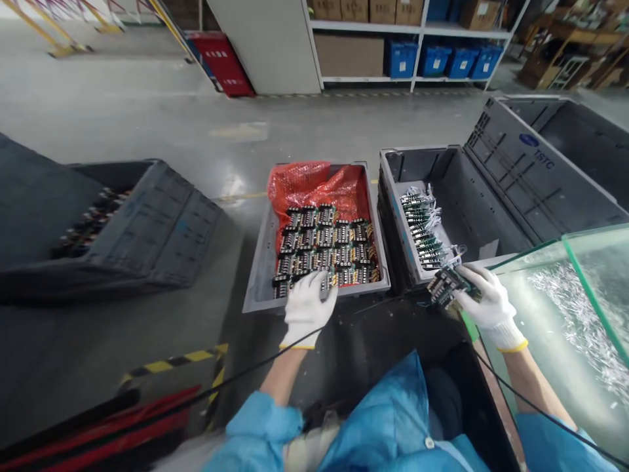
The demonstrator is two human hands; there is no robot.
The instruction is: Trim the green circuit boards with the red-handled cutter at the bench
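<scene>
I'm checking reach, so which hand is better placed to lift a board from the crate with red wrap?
Likely the left hand: it is at those boards, while the right hand holds a circuit board.

Cool, even indoor light, probably from overhead, leaves the floor mid-grey with a pale patch of glare. The red wrap glints, and the 2 white gloves are nearly washed out. Soft shadow darkens the floor left of the tray. The wide lens stretches things toward the edges, tilting the left bin and the shelf. The lower left corner is smeared; the boards show sharper.
</scene>
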